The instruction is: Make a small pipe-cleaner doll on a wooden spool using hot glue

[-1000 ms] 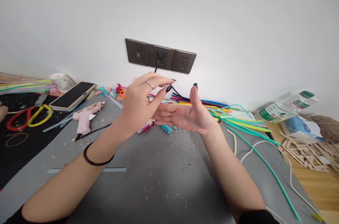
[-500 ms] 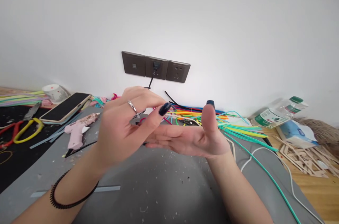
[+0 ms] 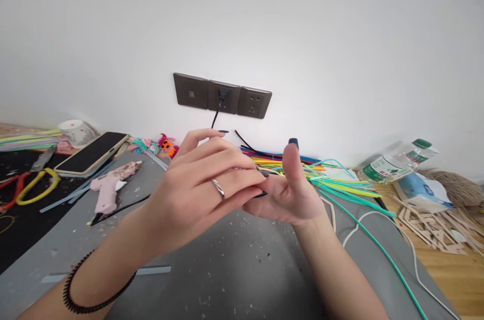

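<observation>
Above the middle of the grey, crumb-speckled desk (image 3: 234,269), the left hand (image 3: 196,189) and the right hand (image 3: 291,191) meet in the air, with nothing clearly visible between them, so no held item's axis can be told. Nearest thing behind them is a loose bundle of thin, bright plastic cords in blue, yellow, orange and teal (image 3: 325,174), lying flat on the desk with its long axis running left to right and its teal ends fanning toward the right edge. Palm down, the left hand reaches rightward, a silver ring on one finger, a black coiled band around the wrist (image 3: 94,284); its curled fingertips (image 3: 257,191) press onto the right palm, a light closed grip on no separate object that shows. Palm up and open, the right hand has its thumb standing upright and grips nothing. Left of the hands a pink hot-glue gun (image 3: 109,186) lies on the desk, its black cable trailing right, and farther left a dark smartphone (image 3: 93,151) rests face up near yellow-and-red-handled scissors (image 3: 26,186). A white wall rises behind, carrying a dark grey triple socket panel (image 3: 223,95) with a black plug in the middle. At far right a clear plastic bottle with a green cap (image 3: 401,158) lies on its side.
</observation>
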`<state>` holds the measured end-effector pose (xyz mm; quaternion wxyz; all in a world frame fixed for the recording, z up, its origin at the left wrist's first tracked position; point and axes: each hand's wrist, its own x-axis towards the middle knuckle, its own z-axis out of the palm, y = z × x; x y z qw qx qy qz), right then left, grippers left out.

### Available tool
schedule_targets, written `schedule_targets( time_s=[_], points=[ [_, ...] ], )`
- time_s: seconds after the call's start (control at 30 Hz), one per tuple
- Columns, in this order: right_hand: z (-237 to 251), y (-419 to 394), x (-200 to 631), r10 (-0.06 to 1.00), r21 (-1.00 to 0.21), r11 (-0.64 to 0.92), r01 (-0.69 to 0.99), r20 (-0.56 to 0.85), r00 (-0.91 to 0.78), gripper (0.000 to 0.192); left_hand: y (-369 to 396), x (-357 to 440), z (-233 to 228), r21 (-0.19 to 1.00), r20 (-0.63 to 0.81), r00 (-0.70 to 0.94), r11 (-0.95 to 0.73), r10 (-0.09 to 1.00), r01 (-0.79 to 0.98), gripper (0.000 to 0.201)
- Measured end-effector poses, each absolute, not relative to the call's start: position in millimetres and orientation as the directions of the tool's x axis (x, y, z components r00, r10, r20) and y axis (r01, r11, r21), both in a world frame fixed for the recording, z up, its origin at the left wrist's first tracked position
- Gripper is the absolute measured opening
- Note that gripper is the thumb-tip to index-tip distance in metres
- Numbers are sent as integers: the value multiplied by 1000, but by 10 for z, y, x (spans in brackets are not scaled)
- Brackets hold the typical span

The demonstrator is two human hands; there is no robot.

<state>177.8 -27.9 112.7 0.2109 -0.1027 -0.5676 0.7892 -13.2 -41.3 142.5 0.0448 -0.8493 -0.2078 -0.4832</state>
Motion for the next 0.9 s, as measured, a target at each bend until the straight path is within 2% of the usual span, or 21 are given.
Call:
schedule_targets(
  time_s=[0.13,0.2,0.4,0.53,0.63,0.73,0.9],
  points=[
    [1099,-276,1777,454,-911,-314,-266,102,-885,100,-402,-101,1412,143,848,430,-916,308,374,11],
    [1100,-284,1768,463,-902,-328,-280,105,-880,96,-386,-76,1399,129,869,412,-929,273,346,11],
    [1130,-295,1730,542,-895,-356,-268,36,-840,102,-345,21,1292,78,927,307,-910,217,406,20],
    [1151,-315,1680,598,-868,-368,-334,55,-800,99,-304,66,1146,-27,964,237,-843,120,537,25],
    [1136,-332,1632,602,-847,-376,-376,86,-794,94,-272,119,1053,-77,988,152,-792,20,606,27],
    [1089,-321,1591,584,-841,-383,-382,100,-805,96,-262,186,1018,13,999,37,-829,40,559,24],
    [1067,-285,1566,595,-853,-343,-393,127,-794,106,-260,186,1020,288,958,-113,-881,265,376,18]
  ],
)
